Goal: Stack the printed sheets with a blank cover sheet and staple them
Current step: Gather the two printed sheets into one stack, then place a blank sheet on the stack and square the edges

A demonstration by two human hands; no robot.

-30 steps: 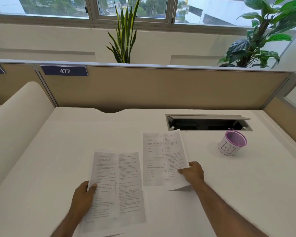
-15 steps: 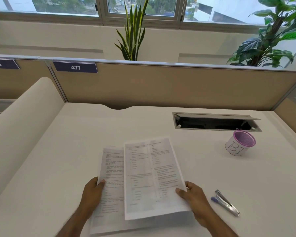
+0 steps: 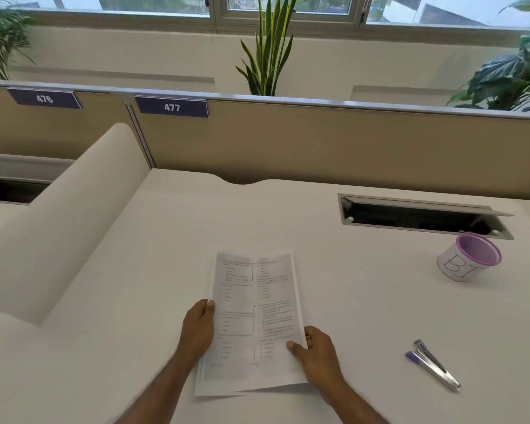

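Note:
A small stack of printed sheets (image 3: 251,319) lies on the white desk (image 3: 364,301) in front of me, one sheet laid over another, edges slightly uneven at the bottom. My left hand (image 3: 198,327) grips the stack's left edge with the thumb on top. My right hand (image 3: 314,353) pinches the lower right edge of the top sheet. A silver and blue stapler (image 3: 433,364) lies on the desk to the right, apart from both hands. I cannot make out a blank cover sheet.
A white cup with a purple rim (image 3: 468,257), marked "BI", stands at the right. Behind it is an open cable slot (image 3: 423,217). A curved white divider (image 3: 62,228) rises on the left, a tan partition (image 3: 318,142) at the back.
My right hand has carried the right printed sheet leftward and laid it over the left one. My view has shifted left, bringing the stapler into sight.

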